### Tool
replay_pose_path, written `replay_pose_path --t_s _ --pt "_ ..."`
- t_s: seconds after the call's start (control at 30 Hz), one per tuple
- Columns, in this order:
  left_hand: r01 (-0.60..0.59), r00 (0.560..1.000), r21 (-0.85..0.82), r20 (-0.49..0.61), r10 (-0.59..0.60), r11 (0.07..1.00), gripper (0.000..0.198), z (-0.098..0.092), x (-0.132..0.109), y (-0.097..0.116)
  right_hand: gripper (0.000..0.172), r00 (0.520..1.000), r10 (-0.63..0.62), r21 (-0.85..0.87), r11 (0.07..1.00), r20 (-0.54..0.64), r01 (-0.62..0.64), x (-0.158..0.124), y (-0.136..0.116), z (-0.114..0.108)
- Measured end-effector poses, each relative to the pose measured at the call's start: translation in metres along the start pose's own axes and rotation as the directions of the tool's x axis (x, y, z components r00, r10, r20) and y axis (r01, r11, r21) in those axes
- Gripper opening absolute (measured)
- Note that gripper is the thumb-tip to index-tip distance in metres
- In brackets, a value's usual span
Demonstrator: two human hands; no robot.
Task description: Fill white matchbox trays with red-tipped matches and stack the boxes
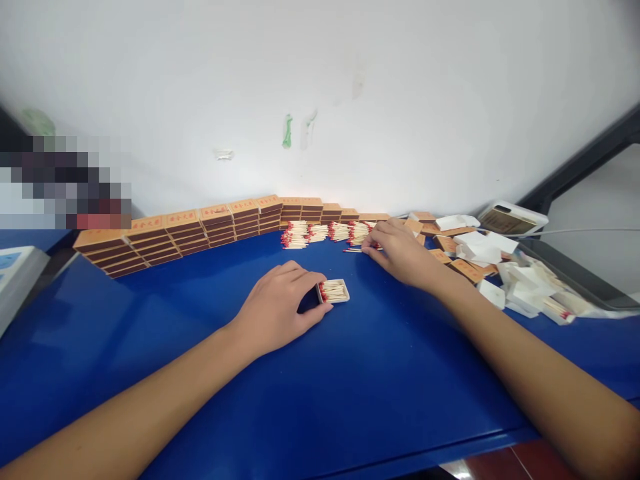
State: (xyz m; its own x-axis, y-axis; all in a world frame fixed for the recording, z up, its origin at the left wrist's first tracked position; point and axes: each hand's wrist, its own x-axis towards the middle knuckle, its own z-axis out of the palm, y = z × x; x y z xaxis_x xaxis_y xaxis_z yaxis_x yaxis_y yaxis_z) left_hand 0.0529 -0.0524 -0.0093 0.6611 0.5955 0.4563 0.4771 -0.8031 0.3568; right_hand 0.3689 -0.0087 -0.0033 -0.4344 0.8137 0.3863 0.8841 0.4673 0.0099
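My left hand (281, 301) grips the left end of a small white matchbox tray (347, 293) between thumb and fingers. Red-tipped matches (332, 291) lie side by side in that tray, which rests on the blue table (320, 393). Farther back, my right hand (399, 252) bends down to the table with its fingertips closed around a few matches, partly hidden by the fingers. Just left of those fingertips are heaps of loose matches (339, 231), and one stray match (353, 251) lies in front of them.
Stacked orange-brown matchboxes (187, 230) line the white wall. To the right lie loose matchbox sleeves (467, 269), white trays (523, 283) and a dark flat object (575, 273). A white-edged device (513, 218) leans behind them. Part of another person (60, 183) appears at the left.
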Motion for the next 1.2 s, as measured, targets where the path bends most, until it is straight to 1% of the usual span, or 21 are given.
replay_pose_path --t_s 0.1,0.2,0.43,0.63,0.77,0.87,0.97,1.03,1.1,1.2 --pt "0.002 1.0 0.001 -0.003 -0.002 1.0 0.027 0.0 0.0 0.0 0.026 1.0 0.0 -0.035 0.999 0.014 0.001 0.0 -0.001 0.003" --pt "0.001 1.0 0.003 -0.006 -0.001 1.0 0.026 0.0 0.001 0.0 0.028 1.0 -0.008 -0.025 1.0 0.017 0.008 0.001 -0.005 0.003" --pt "-0.007 1.0 0.002 -0.013 0.007 1.0 0.026 0.001 0.001 0.0 0.023 1.0 -0.024 0.038 0.999 0.0 0.024 0.001 -0.013 0.001" --pt "-0.002 1.0 -0.007 -0.002 0.002 1.0 0.027 0.002 0.0 -0.001 0.019 1.0 -0.018 0.095 0.995 0.007 0.017 0.001 -0.013 0.0" --pt "-0.007 1.0 -0.011 -0.008 0.007 1.0 0.026 0.001 0.0 -0.001 0.02 0.999 -0.013 0.113 0.994 0.037 0.009 0.002 -0.01 0.001" --pt "-0.007 1.0 -0.009 -0.011 0.007 1.0 0.026 0.001 0.0 -0.002 0.021 0.999 -0.004 0.127 0.992 0.032 0.0 0.002 -0.011 -0.002" --pt "-0.006 1.0 -0.005 -0.011 0.005 1.0 0.028 0.002 0.0 -0.002 0.021 1.0 0.016 0.222 0.975 0.006 -0.017 0.001 -0.022 -0.012" --pt "0.001 1.0 -0.002 -0.014 -0.001 1.0 0.028 0.002 0.0 -0.002 0.021 1.0 0.01 0.317 0.948 0.024 -0.017 -0.001 -0.036 -0.022" --pt "0.007 1.0 -0.005 -0.017 -0.007 1.0 0.027 0.002 0.0 -0.001 0.021 0.997 -0.033 0.387 0.922 0.075 0.001 -0.004 -0.054 -0.032" --pt "0.013 1.0 -0.009 -0.012 -0.013 1.0 0.024 0.001 0.001 0.0 0.022 0.983 -0.119 0.407 0.912 0.138 0.054 -0.009 -0.078 -0.043"
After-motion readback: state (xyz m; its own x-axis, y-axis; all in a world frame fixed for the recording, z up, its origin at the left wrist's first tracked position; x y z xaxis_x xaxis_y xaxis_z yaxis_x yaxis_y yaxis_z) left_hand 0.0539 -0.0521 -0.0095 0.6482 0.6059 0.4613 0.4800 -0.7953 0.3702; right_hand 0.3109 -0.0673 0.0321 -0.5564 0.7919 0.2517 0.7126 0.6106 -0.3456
